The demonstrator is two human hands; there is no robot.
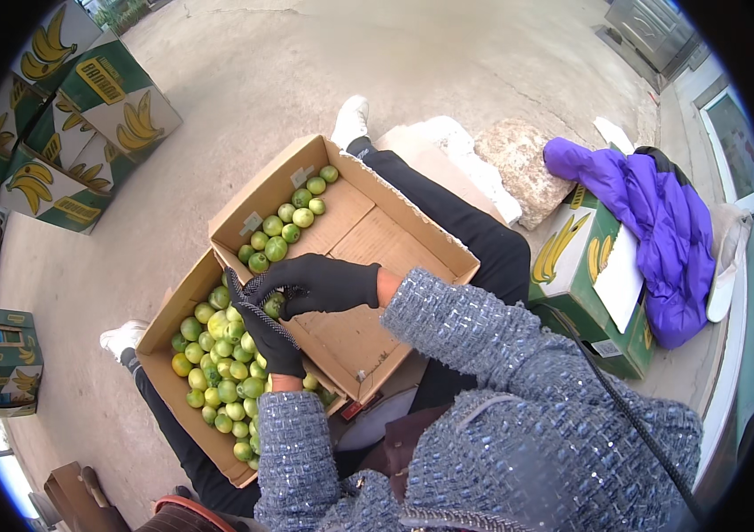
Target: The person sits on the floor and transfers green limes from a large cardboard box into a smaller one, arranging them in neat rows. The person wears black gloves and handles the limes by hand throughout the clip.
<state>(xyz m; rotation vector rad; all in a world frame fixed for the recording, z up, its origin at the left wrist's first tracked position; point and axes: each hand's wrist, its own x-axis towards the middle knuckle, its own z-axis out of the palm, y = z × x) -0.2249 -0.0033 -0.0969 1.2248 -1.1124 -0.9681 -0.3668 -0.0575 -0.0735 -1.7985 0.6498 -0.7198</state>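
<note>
Black gloves cover both my hands, which meet over the place where two cardboard boxes join. My left hand (268, 335) and my right hand (331, 284) hold one small round green fruit (274, 305) between them; their fingertips partly overlap and hide one another. Below and to the left, an open cardboard box (161, 330) carries a heap of green to yellowish fruits (226, 365) that look like limes. The other, shallower cardboard box (377, 235) rests partly over it. Green fruits (285, 213) line its left wall in about two rows, and its brown bottom shows.
My legs in dark trousers (443, 199) flank the boxes. At right, a purple jacket (652, 230) drapes over a green-and-white banana carton (572, 257), beside a rough stone (519, 160). More banana cartons (115, 97) are stacked at far left. A red-rimmed bucket (186, 514) stands at the lower edge.
</note>
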